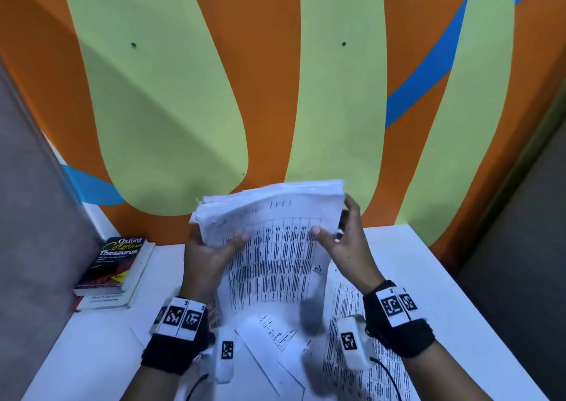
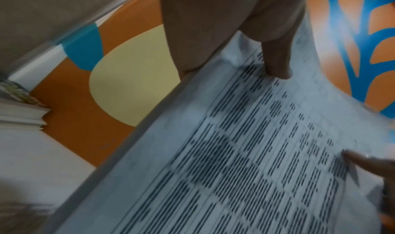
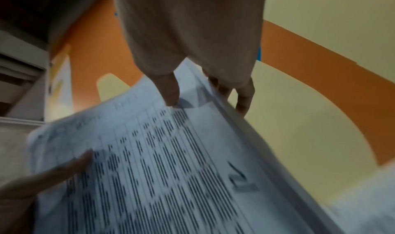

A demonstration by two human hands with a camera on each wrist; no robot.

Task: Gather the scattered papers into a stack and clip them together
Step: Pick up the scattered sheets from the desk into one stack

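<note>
A thick stack of printed papers [image 1: 272, 241] stands nearly upright above the white table [image 1: 428, 278], its lower edge curling down toward the table. My left hand [image 1: 211, 253] grips the stack's left edge, thumb on the front sheet, fingers behind. My right hand [image 1: 346, 241] grips the right edge the same way. In the left wrist view my left thumb [image 2: 278, 65] presses the printed sheet [image 2: 245, 153]. The right wrist view shows my right thumb [image 3: 169, 92] on the front of the stack [image 3: 160, 170] and fingers [image 3: 243, 100] behind it. More loose sheets [image 1: 361, 354] lie flat on the table below. No clip is visible.
Two books [image 1: 116, 266], the top one a black thesaurus, are stacked at the table's back left. A painted orange, green and blue wall [image 1: 275, 94] rises right behind the table. Grey partitions [image 1: 36, 216] close in both sides.
</note>
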